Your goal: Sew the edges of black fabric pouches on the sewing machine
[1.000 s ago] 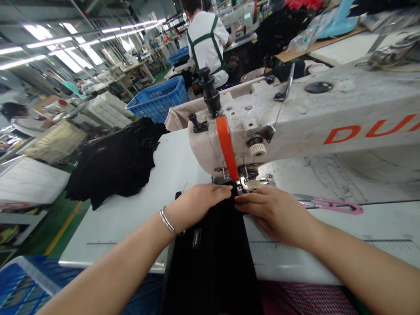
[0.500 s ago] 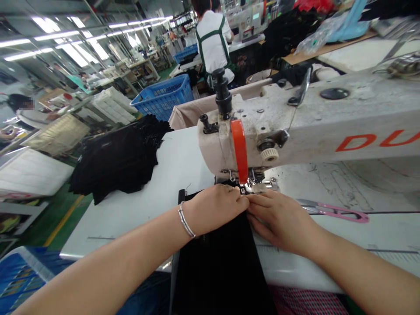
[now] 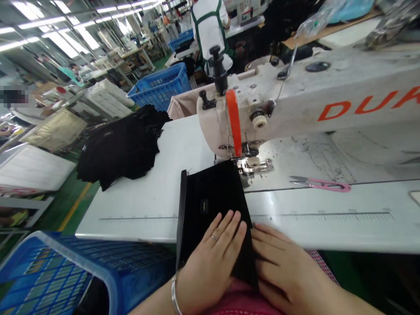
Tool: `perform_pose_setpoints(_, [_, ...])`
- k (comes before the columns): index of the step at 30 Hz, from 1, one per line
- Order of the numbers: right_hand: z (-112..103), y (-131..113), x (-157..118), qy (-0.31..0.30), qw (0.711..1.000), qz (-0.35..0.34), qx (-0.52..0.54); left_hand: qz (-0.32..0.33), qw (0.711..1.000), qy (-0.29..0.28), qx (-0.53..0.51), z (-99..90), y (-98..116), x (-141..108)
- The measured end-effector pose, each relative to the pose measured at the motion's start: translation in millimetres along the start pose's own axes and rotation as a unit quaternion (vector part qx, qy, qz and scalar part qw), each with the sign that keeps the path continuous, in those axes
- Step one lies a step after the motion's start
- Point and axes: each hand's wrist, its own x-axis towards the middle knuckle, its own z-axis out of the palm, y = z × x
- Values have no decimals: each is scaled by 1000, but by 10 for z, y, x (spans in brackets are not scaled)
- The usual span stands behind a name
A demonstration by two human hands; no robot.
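Observation:
A black fabric panel (image 3: 216,186) with a small label (image 3: 204,206) lies over the front edge of the white sewing table (image 3: 138,227). Its far right corner reaches the presser foot (image 3: 241,165) of the sewing machine (image 3: 211,131). My left hand (image 3: 213,258), wearing a ring and a bracelet, rests flat on the near part of the panel with fingers stretched. Along the panel's right edge, my right hand (image 3: 285,267) lies with its fingers extended against the cloth; its thumb is hidden. Pink-handled thread snips (image 3: 321,183) lie right of the machine's needle area.
Stacked black fabric pieces (image 3: 121,148) overhang the table's left side. One blue basket (image 3: 111,262) stands at the lower left, another blue basket (image 3: 160,87) behind the table. A person in a white top (image 3: 210,33) stands farther back.
Both hands have come back from the presser foot toward the table's front edge. My left hand has flattened on the panel, uncovering its label. The view has tilted down.

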Motion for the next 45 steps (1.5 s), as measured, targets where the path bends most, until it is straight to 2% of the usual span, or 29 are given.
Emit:
perform_pose_setpoints(2, [9,-93,-138,11,998,29,47,-8,999,-3,-42,19,-29,-31])
perform_pose_setpoints(4, [9,-118,-240,14,988,135,69,-11,997,22,-75,15,-71,-50])
perform_pose_setpoints(6, [24,-102,-291,-16,962,258,88,-4,994,66,-90,8,-81,-65])
perform_pose_setpoints(8, [69,-75,-287,-54,930,329,156,5,988,125,-90,18,-38,-78])
perform_pose_setpoints(10, [141,-57,-252,-56,896,354,261,-5,979,188,-80,55,45,-87])
perform_pose_setpoints(12, [222,-54,-221,-26,857,373,356,-27,969,237,-68,117,137,-93])
perform_pose_setpoints(15, [310,-67,-218,2,804,408,433,-32,960,267,-74,217,232,-96])
perform_pose_setpoints(17, [328,-82,-236,-2,786,417,457,-21,959,270,-82,260,254,-94])
perform_pose_setpoints(23, [265,-142,-262,-4,767,420,484,-7,972,218,-87,291,247,-113])
perform_pose_setpoints(27, [243,-174,-262,-3,747,432,506,3,964,242,-114,292,253,-130])
perform_pose_setpoints(31, [240,-181,-274,-13,754,432,495,-2,960,257,-113,265,275,-116])
perform_pose_setpoints(33, [232,-174,-277,-21,754,433,493,8,963,250,-99,250,286,-108])
perform_pose_setpoints(39, [198,-184,-276,-33,731,454,508,48,969,241,-21,232,270,-79])
perform_pose_setpoints(42, [181,-227,-309,-42,744,455,488,65,963,259,-34,227,238,-60])
perform_pose_setpoints(44, [165,-247,-350,-53,774,434,458,65,961,263,-55,233,219,-54])
perform_pose_setpoints(45, [156,-248,-374,-50,800,421,426,63,961,262,-66,241,212,-54])
